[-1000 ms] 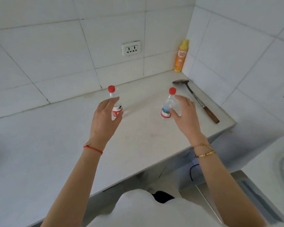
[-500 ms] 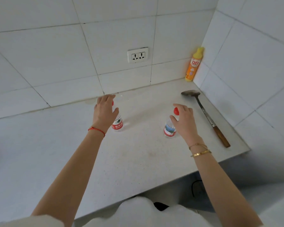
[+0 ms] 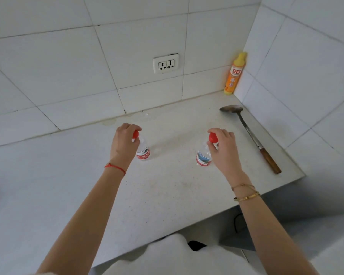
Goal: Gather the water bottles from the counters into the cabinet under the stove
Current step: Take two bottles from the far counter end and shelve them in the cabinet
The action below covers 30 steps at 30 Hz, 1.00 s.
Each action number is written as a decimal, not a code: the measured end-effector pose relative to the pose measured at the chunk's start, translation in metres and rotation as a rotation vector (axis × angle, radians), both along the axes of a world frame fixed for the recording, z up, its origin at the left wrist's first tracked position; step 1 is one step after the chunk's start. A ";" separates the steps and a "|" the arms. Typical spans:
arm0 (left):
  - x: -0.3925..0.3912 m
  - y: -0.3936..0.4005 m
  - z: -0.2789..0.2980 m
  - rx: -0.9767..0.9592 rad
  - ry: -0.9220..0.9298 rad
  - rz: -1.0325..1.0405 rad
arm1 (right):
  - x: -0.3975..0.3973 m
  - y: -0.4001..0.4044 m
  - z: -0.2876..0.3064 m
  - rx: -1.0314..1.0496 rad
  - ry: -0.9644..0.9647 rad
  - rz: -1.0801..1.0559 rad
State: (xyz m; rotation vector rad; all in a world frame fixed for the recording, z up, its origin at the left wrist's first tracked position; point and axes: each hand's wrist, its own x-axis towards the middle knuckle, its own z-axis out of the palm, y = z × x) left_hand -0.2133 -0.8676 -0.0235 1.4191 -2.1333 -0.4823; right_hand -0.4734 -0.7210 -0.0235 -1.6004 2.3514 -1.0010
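Two small clear water bottles with red caps and red labels stand upright on the white counter. The left water bottle has my left hand curled over its cap and neck from above. My right hand wraps the neck of the right water bottle, just under its red cap. Both bottle bases rest on the counter, roughly a forearm's width apart. No cabinet or stove is in view.
An orange dish-soap bottle stands in the back right corner. A metal spatula with a wooden handle lies along the right wall. A wall socket sits above the counter. The counter's front edge drops off at lower right.
Both hands went from open beside the bottles to closed over their tops. The bottles have stayed on the counter. The camera has tilted and the scene sits lower in view.
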 end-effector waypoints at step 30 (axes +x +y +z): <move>0.128 0.374 0.025 -0.077 0.142 0.418 | 0.155 0.188 0.011 0.038 -0.057 0.713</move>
